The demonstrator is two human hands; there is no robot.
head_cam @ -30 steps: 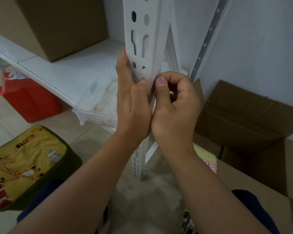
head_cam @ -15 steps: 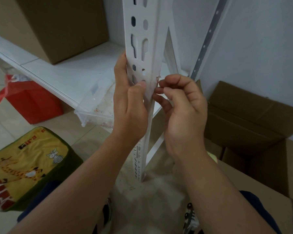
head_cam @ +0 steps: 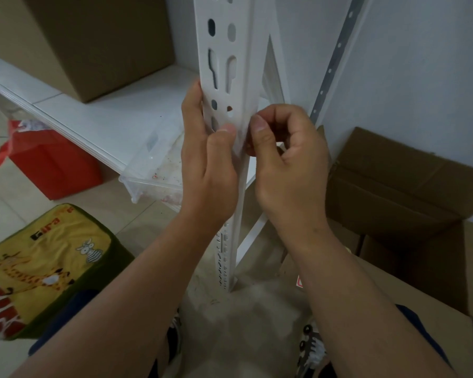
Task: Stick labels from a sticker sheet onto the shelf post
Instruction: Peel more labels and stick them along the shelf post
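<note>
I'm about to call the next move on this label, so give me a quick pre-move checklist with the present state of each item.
1. Left hand steadies the shelf post, thumb pressed on its slotted face: ok.
2. Right hand at the post's corner edge, fingers curled, thumb against the edge: ok.
3. Label flat and fully stuck: cannot tell, both thumbs cover the spot and it is white on white.
4. Right grip holding anything: cannot tell, the curled fingers hide it.
5. Sticker sheet within reach: cannot tell, only a red-printed scrap shows by the right forearm on the cardboard box.
6. Post upright, foot on the floor: ok.
</note>
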